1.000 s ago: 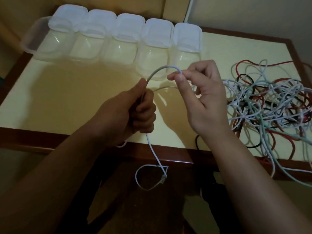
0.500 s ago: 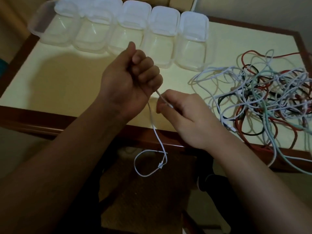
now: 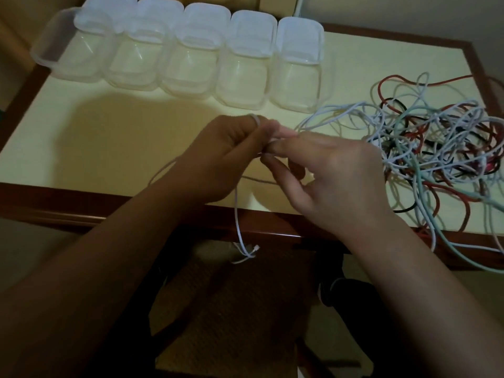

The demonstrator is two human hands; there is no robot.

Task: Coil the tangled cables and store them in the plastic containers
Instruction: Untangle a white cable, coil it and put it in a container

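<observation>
My left hand (image 3: 218,156) grips a thin white cable (image 3: 237,216) above the table's front edge; a loop of it goes over my fingers and its end dangles below the edge. My right hand (image 3: 327,170) pinches the same cable right beside the left hand's fingertips. From there the cable runs right into a tangled pile of white, red, black and pale green cables (image 3: 436,143). Several clear plastic containers (image 3: 240,77) stand in a row at the back, lids hinged open.
The cream tabletop has a dark wooden rim (image 3: 81,203). Some cables (image 3: 463,249) hang over the front right edge. A woven chair seat (image 3: 231,309) lies below the hands. A white cord (image 3: 298,6) runs up the wall behind the containers.
My left hand has come down from a raised fist to meet the right hand. The right hand moved up to it, and the dangling loop below the edge has shrunk.
</observation>
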